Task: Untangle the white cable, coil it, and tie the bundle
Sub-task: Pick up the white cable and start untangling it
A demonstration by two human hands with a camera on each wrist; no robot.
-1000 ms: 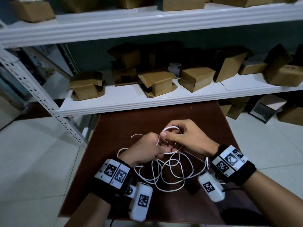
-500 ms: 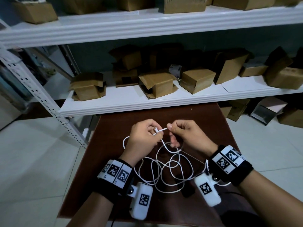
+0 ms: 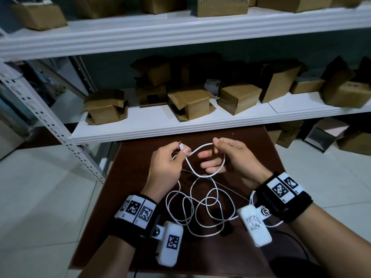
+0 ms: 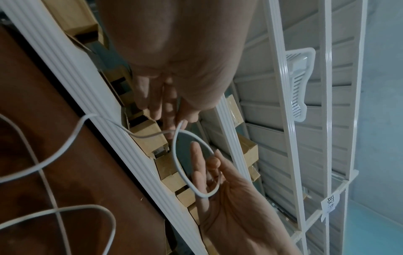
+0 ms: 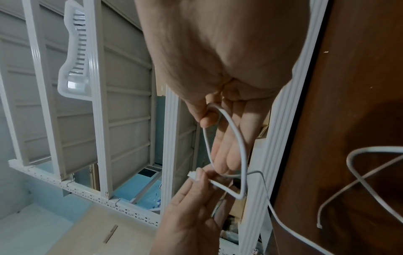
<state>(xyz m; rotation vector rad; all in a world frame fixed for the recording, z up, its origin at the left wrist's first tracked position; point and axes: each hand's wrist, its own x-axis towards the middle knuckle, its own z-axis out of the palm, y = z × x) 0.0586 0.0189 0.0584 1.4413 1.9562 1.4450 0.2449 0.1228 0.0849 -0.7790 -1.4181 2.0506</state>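
The white cable [image 3: 200, 207] lies in several crossed loops on the brown table [image 3: 128, 177]. My left hand [image 3: 182, 149] pinches the cable's connector end [image 5: 193, 174] between thumb and forefinger above the table. My right hand [image 3: 215, 142] pinches the cable a short way along, its other fingers straight. Between the hands the cable forms one raised loop [image 4: 181, 155] that hangs round my right fingers [image 5: 226, 155]. The cable's other end [image 5: 319, 226] lies loose on the table.
A white metal shelf [image 3: 200, 125] with several cardboard boxes [image 3: 190, 105] stands right behind the table's far edge. A thin line [image 3: 230, 190] crosses the table under my hands. A small dark object [image 3: 225, 231] lies beneath the cable loops. Tiled floor lies to both sides.
Both hands have risen and drawn apart. The left hand now holds the connector end, and a loop of cable has opened between the hands.
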